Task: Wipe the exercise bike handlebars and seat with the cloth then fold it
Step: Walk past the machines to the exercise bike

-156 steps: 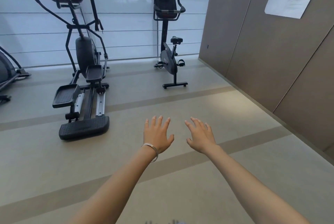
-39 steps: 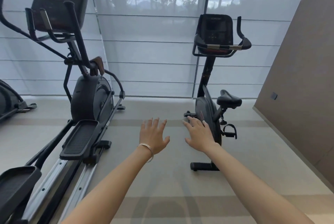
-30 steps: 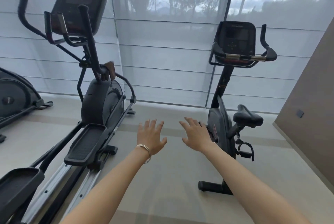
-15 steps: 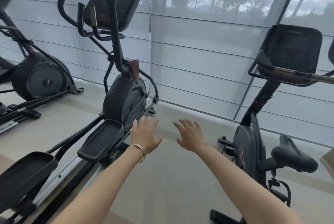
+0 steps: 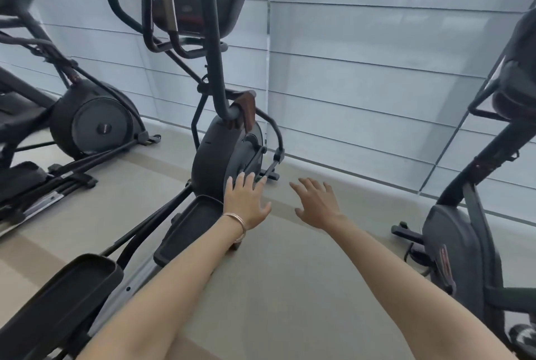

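A brown cloth (image 5: 246,108) hangs over the frame of the middle elliptical trainer (image 5: 223,156), just above its flywheel housing. The black exercise bike (image 5: 464,243) stands at the right edge, partly cut off; its seat is out of view and only part of its handlebars (image 5: 510,101) shows. My left hand (image 5: 246,201), with a bracelet on the wrist, is stretched forward with fingers spread and holds nothing. My right hand (image 5: 317,203) is likewise spread and empty. Both hands hover in the air in front of the elliptical, below the cloth.
A second elliptical (image 5: 87,124) stands at the left. The middle machine's pedals (image 5: 66,295) and rails run toward me at lower left. Blinds (image 5: 362,84) cover the window wall behind. Beige floor (image 5: 284,287) lies between the elliptical and the bike.
The view has swung left and moved closer to the middle elliptical; the bike has slid to the right edge. Both hands stay spread and empty, now nearer the flywheel housing.
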A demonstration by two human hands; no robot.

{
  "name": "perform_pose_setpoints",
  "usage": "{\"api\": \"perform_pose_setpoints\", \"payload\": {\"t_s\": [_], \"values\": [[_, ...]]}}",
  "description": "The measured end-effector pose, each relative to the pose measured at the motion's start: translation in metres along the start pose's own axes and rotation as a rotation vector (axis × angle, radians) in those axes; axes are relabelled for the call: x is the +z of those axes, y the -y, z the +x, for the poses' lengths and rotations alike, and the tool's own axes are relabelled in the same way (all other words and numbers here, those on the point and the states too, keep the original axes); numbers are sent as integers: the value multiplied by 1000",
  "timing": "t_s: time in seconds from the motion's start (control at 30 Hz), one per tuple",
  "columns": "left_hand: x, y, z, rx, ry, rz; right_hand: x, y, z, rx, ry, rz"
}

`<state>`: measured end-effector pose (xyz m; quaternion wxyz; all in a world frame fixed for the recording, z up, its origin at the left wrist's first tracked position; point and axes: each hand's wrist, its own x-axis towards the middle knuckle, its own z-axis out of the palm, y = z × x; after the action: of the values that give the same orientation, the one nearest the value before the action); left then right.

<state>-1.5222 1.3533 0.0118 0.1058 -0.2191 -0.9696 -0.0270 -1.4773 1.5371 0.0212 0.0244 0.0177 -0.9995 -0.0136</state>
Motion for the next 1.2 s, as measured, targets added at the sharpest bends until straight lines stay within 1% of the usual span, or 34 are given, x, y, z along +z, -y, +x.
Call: {"api": "perform_pose_setpoints", "payload": {"t_s": [0.17,0.33,0.47,0.63,0.8,0.93,1.1,1.2], "values": [[6,39,48,6,-9,25,-3,15,62,-11,-44,33],[25,60,75,-5,22,19,6,24,106,-48,-59,54],[39,68,96,-8,35,25,15,17,138,-74,-64,85],[47,73,130,-13,10,53,20,-4,188,-138,-87,97],[54,78,179,-42,-19,119,18,-28,259,-261,-113,101],[57,72,223,-77,-21,162,6,-53,320,-376,-169,124],[57,66,269,-136,-93,189,-3,-75,389,-486,-162,116],[59,69,286,-184,-98,193,-2,-77,425,-562,-169,143]]}}
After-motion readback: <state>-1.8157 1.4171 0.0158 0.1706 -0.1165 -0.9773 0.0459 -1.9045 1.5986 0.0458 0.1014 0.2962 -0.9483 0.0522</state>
